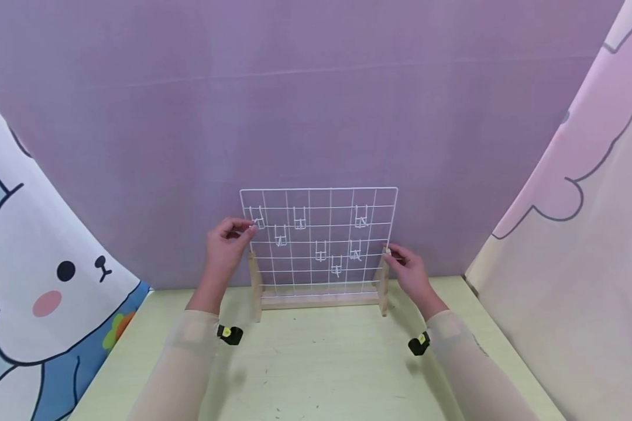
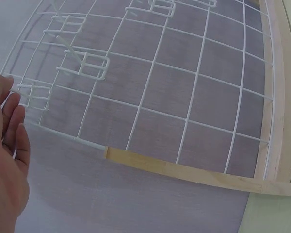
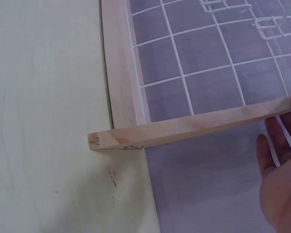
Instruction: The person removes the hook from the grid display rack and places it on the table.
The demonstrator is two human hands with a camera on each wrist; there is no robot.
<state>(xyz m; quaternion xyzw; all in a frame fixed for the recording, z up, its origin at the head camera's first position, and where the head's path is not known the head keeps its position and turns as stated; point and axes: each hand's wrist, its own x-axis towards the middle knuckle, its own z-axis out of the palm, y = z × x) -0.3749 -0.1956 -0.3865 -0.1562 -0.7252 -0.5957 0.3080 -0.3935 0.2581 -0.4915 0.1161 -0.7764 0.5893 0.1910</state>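
Note:
A white wire grid panel (image 1: 318,189) stands upright in a wooden stand (image 1: 320,302), with several white wire hooks (image 1: 300,223) hung on it. At the panel's left edge, my left hand (image 1: 225,247) pinches the projecting end of the outermost hook (image 2: 39,87) between thumb and forefinger; the left wrist view shows the other fingers (image 2: 23,141) loosely bent below. On the opposite side my right hand (image 1: 409,272) grips the upper end of the stand's right post (image 3: 194,124). Its thumb is mostly cut off at the right wrist view's border.
The stand rests near the back of a pale wooden table (image 1: 316,362), close to a purple cloth backdrop (image 1: 316,117). Cartoon-printed cloth (image 1: 52,263) hangs at the left, and a pink and cream cloth (image 1: 574,263) at the right. Small dark marks dot the tabletop.

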